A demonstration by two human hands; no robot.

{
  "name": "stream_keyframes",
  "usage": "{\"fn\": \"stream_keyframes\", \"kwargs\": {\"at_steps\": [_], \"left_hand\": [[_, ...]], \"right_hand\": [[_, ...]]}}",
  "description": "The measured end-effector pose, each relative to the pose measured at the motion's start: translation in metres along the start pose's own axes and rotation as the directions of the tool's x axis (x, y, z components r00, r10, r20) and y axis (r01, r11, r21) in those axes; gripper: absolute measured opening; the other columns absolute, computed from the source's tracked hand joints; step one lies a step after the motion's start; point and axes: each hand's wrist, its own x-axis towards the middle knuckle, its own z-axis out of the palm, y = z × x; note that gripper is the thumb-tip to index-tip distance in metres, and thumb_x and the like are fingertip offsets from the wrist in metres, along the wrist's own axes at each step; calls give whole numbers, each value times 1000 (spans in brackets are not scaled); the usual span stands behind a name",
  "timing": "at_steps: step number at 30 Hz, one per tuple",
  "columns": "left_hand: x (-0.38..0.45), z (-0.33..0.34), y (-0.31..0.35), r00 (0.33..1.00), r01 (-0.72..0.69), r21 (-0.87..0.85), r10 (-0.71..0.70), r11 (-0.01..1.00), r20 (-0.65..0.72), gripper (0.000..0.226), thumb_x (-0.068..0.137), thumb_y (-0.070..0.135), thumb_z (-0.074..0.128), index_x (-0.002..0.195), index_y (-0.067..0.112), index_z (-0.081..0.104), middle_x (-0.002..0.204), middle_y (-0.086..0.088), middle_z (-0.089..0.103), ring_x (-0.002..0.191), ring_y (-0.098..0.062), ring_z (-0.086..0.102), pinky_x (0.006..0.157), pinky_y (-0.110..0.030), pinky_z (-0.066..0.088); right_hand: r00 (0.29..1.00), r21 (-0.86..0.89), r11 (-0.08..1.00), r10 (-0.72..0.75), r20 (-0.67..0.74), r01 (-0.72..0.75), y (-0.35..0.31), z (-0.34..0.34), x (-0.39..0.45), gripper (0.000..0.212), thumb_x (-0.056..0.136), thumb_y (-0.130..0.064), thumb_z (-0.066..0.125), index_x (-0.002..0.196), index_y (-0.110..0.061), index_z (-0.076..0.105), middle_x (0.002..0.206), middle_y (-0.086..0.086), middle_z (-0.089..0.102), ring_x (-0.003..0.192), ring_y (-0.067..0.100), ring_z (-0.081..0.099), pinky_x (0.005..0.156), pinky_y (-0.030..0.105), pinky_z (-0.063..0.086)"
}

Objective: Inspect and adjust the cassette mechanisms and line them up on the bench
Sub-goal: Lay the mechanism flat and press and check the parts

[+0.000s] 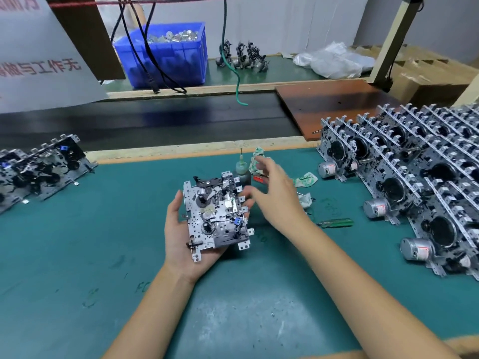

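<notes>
A silver cassette mechanism (pixel 216 216) with black gears and a blue part faces up above the middle of the green bench mat (pixel 103 255). My left hand (pixel 181 234) holds it from below and from its left edge, thumb along the plate's side. My right hand (pixel 272 195) hovers at the mechanism's right edge; its thumb and lower fingers touch the metal tabs there while the upper fingers are spread and raised.
Several mechanisms with motors stand in rows at the right (pixel 414 182). A few more lie at the left (pixel 39 169). Behind my right hand are a small oil bottle (pixel 242 169), crumpled wrappers (pixel 304 178) and a green screwdriver (pixel 337 223). A blue parts crate (pixel 168 55) sits at the back.
</notes>
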Motion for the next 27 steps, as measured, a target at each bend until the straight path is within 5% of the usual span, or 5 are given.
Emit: {"fn": "stream_keyframes", "kwargs": {"at_steps": [4,7,11,21,27], "left_hand": [[-1,0,-2,990,110,-1,-109,994,93,75,84,47,60,138,-3,44,141,-33,39,128,-47,42,110,-50,34],[1,-1,-6,981,161,60,-167,985,103,76,84,51,59,137,-3,46,141,-33,39,129,-47,42,109,-51,34],[6,-3,-10,983,172,160,-181,972,41,82,82,64,49,133,0,51,139,-31,44,127,-46,45,103,-53,41],[-7,1,-21,975,196,124,-180,973,-129,82,82,63,43,127,-5,55,138,-30,45,116,-41,56,100,-55,41],[-8,0,-22,962,223,184,-185,957,-203,83,88,67,30,123,-2,59,129,-26,55,108,-37,60,101,-49,38]], "right_hand": [[965,-176,969,-205,-162,176,10,-40,-27,25,85,-14,64,104,-27,54,96,-9,56,88,7,54,74,16,43],[986,-372,914,-139,92,164,26,-72,-40,16,84,-29,66,89,-33,51,81,-15,57,81,4,54,67,24,41],[949,-697,671,-34,314,254,49,-82,-52,25,88,-44,57,109,-32,51,106,-14,48,107,9,42,81,27,39],[970,-664,714,-94,224,223,59,-71,-48,11,97,-34,45,96,-24,50,92,-7,55,94,19,46,68,30,29],[978,-186,976,-75,195,112,47,-73,-51,15,99,-28,41,84,-33,41,55,-9,43,51,11,37,53,28,30]]}}
